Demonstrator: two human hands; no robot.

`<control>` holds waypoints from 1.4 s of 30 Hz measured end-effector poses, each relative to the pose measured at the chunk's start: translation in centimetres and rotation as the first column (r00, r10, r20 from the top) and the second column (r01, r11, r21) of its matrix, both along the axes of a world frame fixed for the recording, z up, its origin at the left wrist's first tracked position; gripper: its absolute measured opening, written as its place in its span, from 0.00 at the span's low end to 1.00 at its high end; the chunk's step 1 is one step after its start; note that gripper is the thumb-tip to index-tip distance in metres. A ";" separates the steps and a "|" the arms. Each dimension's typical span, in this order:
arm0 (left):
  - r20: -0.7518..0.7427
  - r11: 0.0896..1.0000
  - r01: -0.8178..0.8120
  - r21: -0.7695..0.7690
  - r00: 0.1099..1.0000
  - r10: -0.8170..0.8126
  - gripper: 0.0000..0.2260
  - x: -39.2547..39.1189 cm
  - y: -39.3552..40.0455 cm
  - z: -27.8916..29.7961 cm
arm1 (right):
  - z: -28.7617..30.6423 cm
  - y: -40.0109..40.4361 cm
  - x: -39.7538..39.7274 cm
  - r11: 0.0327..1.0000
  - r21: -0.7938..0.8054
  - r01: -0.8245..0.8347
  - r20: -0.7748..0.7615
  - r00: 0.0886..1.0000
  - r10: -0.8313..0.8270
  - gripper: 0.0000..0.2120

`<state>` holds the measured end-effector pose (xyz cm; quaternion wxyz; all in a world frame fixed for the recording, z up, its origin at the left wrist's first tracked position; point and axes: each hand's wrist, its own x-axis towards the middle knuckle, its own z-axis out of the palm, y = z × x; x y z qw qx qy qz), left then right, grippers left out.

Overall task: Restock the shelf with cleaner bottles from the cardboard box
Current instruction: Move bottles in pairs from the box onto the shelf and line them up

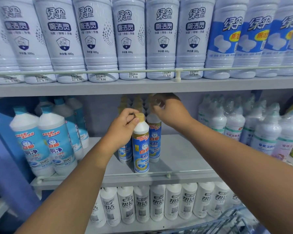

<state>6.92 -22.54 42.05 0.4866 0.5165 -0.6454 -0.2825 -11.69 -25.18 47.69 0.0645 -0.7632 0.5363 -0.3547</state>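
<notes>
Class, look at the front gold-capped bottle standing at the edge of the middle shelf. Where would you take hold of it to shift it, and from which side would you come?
Grip the narrow neck just under the gold cap of the front bottle, coming from the left front, as the left hand does. It stands upright, its shoulder tapers to a slim neck, more bottles crowd behind, and the upper shelf hangs close overhead.
</notes>
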 end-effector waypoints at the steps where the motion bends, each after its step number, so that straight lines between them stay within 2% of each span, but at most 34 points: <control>1: -0.032 1.000 -0.014 -0.019 0.999 0.013 0.09 -0.1 0.2 -0.2 | -0.2 0.4 0.0 0.997 0.006 -0.072 0.070 0.995 0.071 0.11; 2: -0.050 0.998 -0.039 -0.040 0.998 0.037 0.11 -0.2 0.4 -0.5 | -0.2 0.9 0.3 0.987 0.046 -0.155 0.116 0.982 0.149 0.11; 4: -0.032 0.990 -0.109 -0.091 0.994 0.107 0.14 -0.2 0.6 -1.2 | -0.1 1.6 0.9 0.954 0.146 -0.261 0.083 0.964 0.251 0.15; 7: 0.022 0.982 -0.151 -0.115 0.988 0.155 0.17 -0.1 1.4 -2.4 | -0.8 1.6 1.7 0.934 0.206 -0.293 0.009 0.955 0.298 0.21; 9: 0.128 0.965 -0.189 -0.183 0.968 0.214 0.17 0.3 2.1 -3.5 | -1.7 1.3 2.0 0.935 0.211 -0.286 0.044 0.958 0.284 0.21; 13: 0.480 0.917 -0.251 -0.311 0.791 0.379 0.20 1.8 3.4 -5.8 | -3.1 1.7 2.2 0.923 0.218 -0.317 0.169 0.944 0.284 0.22; 15: 0.578 0.919 -0.260 -0.295 0.717 0.388 0.22 2.0 3.9 -6.7 | -3.6 1.9 2.3 0.914 0.238 -0.328 0.193 0.939 0.286 0.24; 18: 0.657 0.932 -0.248 -0.265 0.661 0.363 0.23 1.8 4.3 -7.9 | -4.2 2.3 2.3 0.912 0.249 -0.325 0.225 0.936 0.272 0.24; 25: 0.689 0.950 -0.259 -0.177 0.656 0.307 0.26 1.4 5.1 -9.2 | -5.0 2.8 2.1 0.962 0.198 -0.188 0.155 0.975 0.159 0.23; 32: 0.679 0.952 -0.277 -0.130 0.675 0.289 0.26 1.2 5.6 -9.5 | -4.9 3.0 0.0 0.968 0.201 -0.147 0.158 0.981 0.116 0.27; 42: 0.691 0.956 -0.272 -0.113 0.669 0.272 0.26 0.9 5.7 -9.9 | -4.5 2.7 -1.4 0.971 0.223 -0.081 0.074 0.995 0.066 0.23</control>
